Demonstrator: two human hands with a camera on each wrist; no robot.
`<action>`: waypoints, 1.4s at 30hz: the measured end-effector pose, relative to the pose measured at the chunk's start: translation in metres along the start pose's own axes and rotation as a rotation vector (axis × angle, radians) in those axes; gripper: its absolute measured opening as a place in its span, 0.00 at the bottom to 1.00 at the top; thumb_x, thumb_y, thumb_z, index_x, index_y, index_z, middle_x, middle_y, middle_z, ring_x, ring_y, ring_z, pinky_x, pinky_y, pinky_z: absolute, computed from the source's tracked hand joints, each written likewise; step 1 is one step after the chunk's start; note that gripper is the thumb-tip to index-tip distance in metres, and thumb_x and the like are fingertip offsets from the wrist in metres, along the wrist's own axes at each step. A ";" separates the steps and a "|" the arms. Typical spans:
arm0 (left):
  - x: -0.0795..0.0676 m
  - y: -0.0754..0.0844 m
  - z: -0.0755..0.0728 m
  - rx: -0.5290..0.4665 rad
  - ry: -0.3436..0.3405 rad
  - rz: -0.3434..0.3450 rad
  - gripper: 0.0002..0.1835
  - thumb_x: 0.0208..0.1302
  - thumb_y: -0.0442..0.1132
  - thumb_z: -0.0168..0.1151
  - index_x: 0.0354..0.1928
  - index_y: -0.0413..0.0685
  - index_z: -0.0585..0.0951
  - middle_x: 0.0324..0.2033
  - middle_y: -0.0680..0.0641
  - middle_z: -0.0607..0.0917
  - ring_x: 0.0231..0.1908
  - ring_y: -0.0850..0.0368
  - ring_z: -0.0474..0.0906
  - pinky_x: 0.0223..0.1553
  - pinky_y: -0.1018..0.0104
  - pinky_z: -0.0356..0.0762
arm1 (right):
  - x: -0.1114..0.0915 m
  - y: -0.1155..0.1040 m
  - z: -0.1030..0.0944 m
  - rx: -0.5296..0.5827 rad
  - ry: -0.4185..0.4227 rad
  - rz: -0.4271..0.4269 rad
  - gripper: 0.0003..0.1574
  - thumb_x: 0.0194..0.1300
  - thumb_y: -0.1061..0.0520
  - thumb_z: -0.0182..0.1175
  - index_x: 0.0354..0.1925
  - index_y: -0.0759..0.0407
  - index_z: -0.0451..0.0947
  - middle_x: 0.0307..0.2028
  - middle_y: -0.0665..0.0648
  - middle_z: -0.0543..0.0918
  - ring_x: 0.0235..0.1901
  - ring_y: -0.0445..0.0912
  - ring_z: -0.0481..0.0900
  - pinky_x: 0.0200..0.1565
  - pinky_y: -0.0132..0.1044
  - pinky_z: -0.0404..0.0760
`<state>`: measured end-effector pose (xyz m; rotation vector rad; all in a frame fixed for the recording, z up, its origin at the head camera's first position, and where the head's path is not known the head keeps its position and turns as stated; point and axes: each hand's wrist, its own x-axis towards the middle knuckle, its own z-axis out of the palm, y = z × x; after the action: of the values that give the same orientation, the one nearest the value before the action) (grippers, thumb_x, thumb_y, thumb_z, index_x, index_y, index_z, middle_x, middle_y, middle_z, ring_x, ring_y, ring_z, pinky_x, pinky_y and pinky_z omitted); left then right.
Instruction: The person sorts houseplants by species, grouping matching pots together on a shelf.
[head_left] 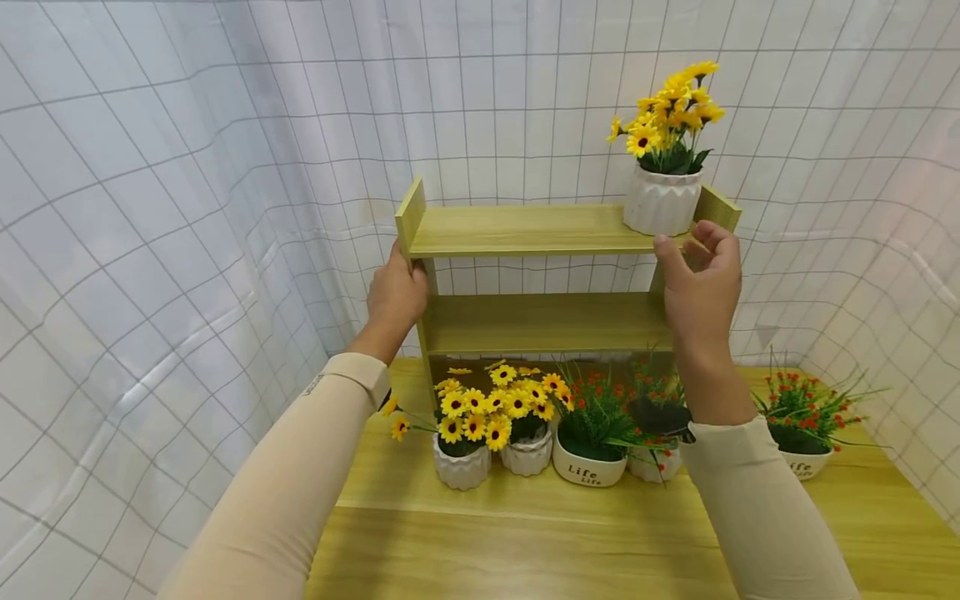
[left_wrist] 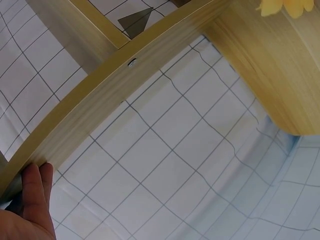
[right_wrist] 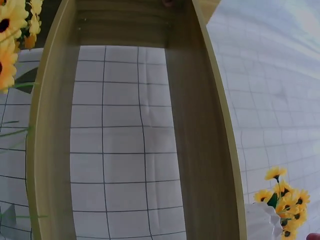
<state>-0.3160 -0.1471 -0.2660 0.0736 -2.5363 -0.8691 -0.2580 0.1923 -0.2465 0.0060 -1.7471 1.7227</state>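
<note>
A wooden shelf rack (head_left: 525, 229) with two visible boards stands upright on the table. My left hand (head_left: 399, 287) grips its left side panel just below the top board; in the left wrist view the fingers (left_wrist: 36, 192) lie against the panel. On the top board's right end stands a white ribbed pot of yellow sunflowers (head_left: 663, 200), which also shows in the right wrist view (right_wrist: 262, 220). Right in front of that pot is my right hand (head_left: 705, 287), fingers loosely bent, with nothing visible between thumb and fingers. Whether a fingertip touches the pot or board is unclear.
Below the boards are two white pots of sunflowers (head_left: 461, 467), an oval "Life" planter (head_left: 590, 468) and a white pot (head_left: 654, 467) with red-flowered greenery. Another "Life" planter (head_left: 806, 462) stands at the right. A white grid-patterned curtain (head_left: 525, 100) surrounds the wooden table (head_left: 517, 550).
</note>
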 end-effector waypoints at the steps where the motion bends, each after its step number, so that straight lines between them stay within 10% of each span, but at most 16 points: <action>1: 0.000 0.000 0.000 0.001 -0.001 0.000 0.23 0.78 0.46 0.42 0.72 0.54 0.62 0.41 0.35 0.84 0.34 0.40 0.82 0.32 0.46 0.77 | -0.006 0.003 0.000 0.001 -0.007 -0.006 0.36 0.64 0.47 0.67 0.63 0.57 0.66 0.62 0.52 0.67 0.59 0.43 0.65 0.55 0.37 0.68; 33: 0.000 -0.002 0.001 0.017 -0.008 -0.001 0.24 0.77 0.45 0.42 0.72 0.53 0.62 0.46 0.34 0.84 0.37 0.37 0.83 0.33 0.44 0.78 | -0.193 0.101 0.042 -0.124 -0.209 -0.061 0.38 0.63 0.49 0.70 0.65 0.61 0.69 0.62 0.60 0.72 0.61 0.56 0.69 0.58 0.56 0.68; 42: 0.000 -0.001 0.002 0.008 0.004 0.001 0.24 0.77 0.45 0.42 0.72 0.52 0.62 0.47 0.35 0.83 0.38 0.37 0.83 0.34 0.44 0.78 | -0.218 0.127 0.045 -0.158 -0.257 0.067 0.40 0.62 0.46 0.70 0.64 0.63 0.68 0.61 0.59 0.73 0.60 0.57 0.72 0.56 0.56 0.74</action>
<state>-0.3171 -0.1472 -0.2679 0.0770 -2.5356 -0.8579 -0.1669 0.0721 -0.4539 0.1051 -2.0892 1.6863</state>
